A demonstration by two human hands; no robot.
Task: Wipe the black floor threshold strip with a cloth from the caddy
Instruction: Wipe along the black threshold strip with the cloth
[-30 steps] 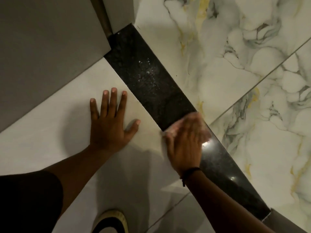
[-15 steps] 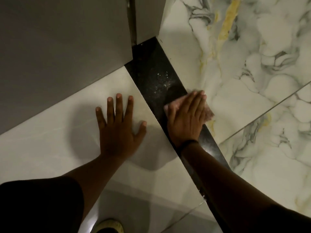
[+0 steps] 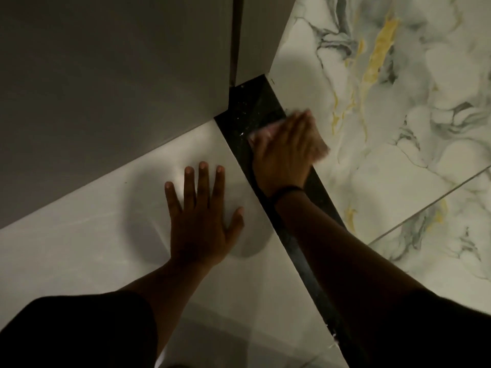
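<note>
The black threshold strip (image 3: 248,115) runs diagonally across the floor from the door frame at the top down to the lower right. White specks lie on its far end near the frame. My right hand (image 3: 285,152) presses flat on a pinkish cloth (image 3: 320,147) on the strip, close to the far end; the cloth shows at my fingertips and past the right side of my hand, blurred. My left hand (image 3: 203,216) lies flat with fingers spread on the plain pale tile to the left of the strip, holding nothing. The caddy is out of view.
A grey wall panel (image 3: 106,88) and a door frame post (image 3: 255,35) stand at the strip's far end. Marbled white tiles with grey and gold veins (image 3: 398,115) lie to the right. My forearm covers the strip's near part.
My right hand has slid the cloth along the strip toward the door frame, over the speckled patch. The view has shifted the same way. My left hand stays planted on the tile.
</note>
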